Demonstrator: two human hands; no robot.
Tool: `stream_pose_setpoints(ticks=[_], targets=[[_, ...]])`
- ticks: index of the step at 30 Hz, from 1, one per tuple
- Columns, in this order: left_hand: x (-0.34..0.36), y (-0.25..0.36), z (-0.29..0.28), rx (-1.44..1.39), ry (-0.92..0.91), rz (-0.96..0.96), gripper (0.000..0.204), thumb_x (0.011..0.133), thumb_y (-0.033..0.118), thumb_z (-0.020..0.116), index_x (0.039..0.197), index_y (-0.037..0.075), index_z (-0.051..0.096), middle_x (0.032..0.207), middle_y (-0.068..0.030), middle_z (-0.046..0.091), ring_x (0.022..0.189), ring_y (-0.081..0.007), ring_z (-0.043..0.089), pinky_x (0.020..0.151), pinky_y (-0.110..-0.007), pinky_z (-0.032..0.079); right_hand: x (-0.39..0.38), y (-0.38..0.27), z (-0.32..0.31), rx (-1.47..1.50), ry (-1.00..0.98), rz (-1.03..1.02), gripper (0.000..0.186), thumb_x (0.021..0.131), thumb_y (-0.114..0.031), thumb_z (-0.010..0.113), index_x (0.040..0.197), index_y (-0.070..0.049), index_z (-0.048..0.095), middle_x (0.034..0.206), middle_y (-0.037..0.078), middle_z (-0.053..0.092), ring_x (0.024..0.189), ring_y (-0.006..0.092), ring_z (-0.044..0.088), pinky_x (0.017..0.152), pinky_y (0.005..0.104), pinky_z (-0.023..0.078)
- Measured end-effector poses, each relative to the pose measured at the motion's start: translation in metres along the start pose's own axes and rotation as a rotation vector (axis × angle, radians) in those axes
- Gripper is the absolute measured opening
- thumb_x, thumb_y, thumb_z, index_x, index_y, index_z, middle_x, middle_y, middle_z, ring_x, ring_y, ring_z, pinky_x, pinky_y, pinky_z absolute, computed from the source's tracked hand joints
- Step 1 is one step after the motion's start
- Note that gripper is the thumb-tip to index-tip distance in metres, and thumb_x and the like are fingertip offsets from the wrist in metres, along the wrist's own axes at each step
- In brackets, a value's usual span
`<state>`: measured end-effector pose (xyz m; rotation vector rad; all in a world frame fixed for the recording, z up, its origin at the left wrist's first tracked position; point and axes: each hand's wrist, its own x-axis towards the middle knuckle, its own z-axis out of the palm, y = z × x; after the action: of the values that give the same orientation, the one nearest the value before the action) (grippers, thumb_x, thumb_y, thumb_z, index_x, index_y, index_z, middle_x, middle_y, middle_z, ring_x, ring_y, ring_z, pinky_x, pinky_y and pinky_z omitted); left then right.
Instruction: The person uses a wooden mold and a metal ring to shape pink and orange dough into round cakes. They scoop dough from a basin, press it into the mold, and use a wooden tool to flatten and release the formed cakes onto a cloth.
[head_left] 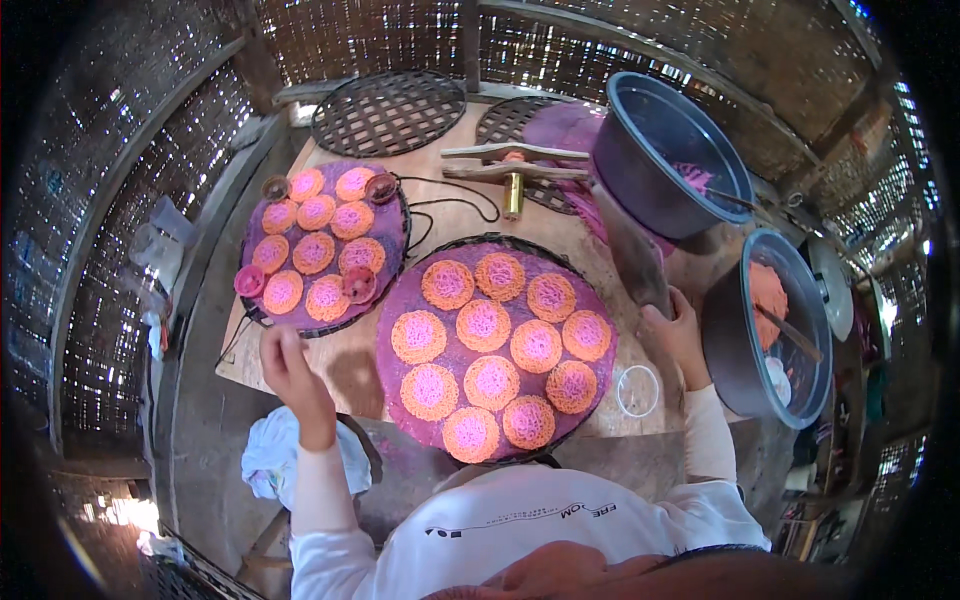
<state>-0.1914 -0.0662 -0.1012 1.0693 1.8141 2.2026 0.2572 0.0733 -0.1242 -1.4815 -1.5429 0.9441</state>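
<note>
My right hand (675, 335) is closed around the lower end of a long, flat, grey-brown thing (638, 255), blurred, its kind unclear. My left hand (288, 375) hovers just in front of the left tray, its fingers curled in, with nothing visible in them. Between my hands lies a round tray (455, 350) covered in purple mesh cloth, bearing several orange lacy discs with pink centres (483, 325). A smaller similar tray (335, 245) at the left carries more discs (315, 253). Little pink cups (249, 281) and brown cups (382, 188) sit on its edges.
Far right stands a dark tub (690, 150) with purplish-pink stuff; nearer, another tub (740, 330) holds orange dough (768, 300) and a stick. A wooden press-like tool with a golden cylinder (513, 197) lies at the back, beside a woven round rack (390, 112). A clear ring (638, 391) lies near my right wrist.
</note>
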Motion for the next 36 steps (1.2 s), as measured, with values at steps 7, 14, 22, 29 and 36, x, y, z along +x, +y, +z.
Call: stream_pose_setpoints(ticks=[7, 14, 22, 29, 36], targets=[[-0.126, -0.048, -0.057, -0.117, 0.074, -0.49, 0.016, 0.09, 0.019, 0.048, 0.098, 0.005, 0.049, 0.078, 0.0008, 0.044, 0.069, -0.0092, 0.039, 0.066, -0.024, 0.034, -0.01, 0.014, 0.009, -0.445, 0.257, 0.109, 0.07, 0.065, -0.042, 0.074, 0.113, 0.003, 0.052, 0.103, 0.021, 0.06, 0.096, 0.031, 0.059, 0.081, 0.0365, 0.045], [-0.212, -0.06, -0.047, -0.104, -0.342, -0.997, 0.023, 0.09, 0.026, 0.044, 0.08, 0.008, 0.054, 0.071, 0.0005, 0.048, 0.068, -0.0112, 0.044, 0.066, -0.026, 0.035, 0.024, 0.014, 0.024, -1.004, 0.568, -0.527, 0.046, 0.084, -0.033, 0.054, 0.115, 0.0, 0.05, 0.102, 0.021, 0.059, 0.096, 0.0379, 0.056, 0.085, 0.0423, 0.042], [-0.223, -0.027, -0.012, -0.157, -0.234, -0.853, 0.026, 0.093, 0.027, 0.041, 0.085, 0.007, 0.056, 0.077, 0.0013, 0.051, 0.073, -0.0099, 0.043, 0.07, -0.024, 0.035, 0.1, 0.059, 0.093, -0.524, -0.204, -0.35, 0.023, 0.084, -0.016, 0.051, 0.09, 0.003, 0.062, 0.084, 0.024, 0.062, 0.082, 0.0368, 0.061, 0.073, 0.0412, 0.046], [-0.235, -0.006, -0.008, -0.147, -0.166, -0.701, 0.032, 0.095, 0.028, 0.039, 0.111, 0.004, 0.054, 0.093, 0.0022, 0.056, 0.081, -0.008, 0.045, 0.074, -0.024, 0.036, 0.096, 0.079, 0.074, -0.146, -0.328, -0.364, 0.019, 0.082, -0.009, 0.055, 0.094, 0.004, 0.062, 0.08, 0.014, 0.065, 0.071, 0.0194, 0.06, 0.063, 0.0316, 0.045], [-0.209, 0.026, -0.031, -0.112, -0.162, -0.611, 0.04, 0.096, 0.03, 0.037, 0.122, 0.001, 0.047, 0.11, -0.0036, 0.057, 0.097, -0.0117, 0.051, 0.088, -0.027, 0.038, 0.074, 0.033, 0.06, 0.166, -0.437, -0.098, 0.022, 0.085, -0.008, 0.054, 0.101, 0.005, 0.06, 0.089, 0.006, 0.063, 0.08, 0.0126, 0.056, 0.072, 0.0258, 0.045]])
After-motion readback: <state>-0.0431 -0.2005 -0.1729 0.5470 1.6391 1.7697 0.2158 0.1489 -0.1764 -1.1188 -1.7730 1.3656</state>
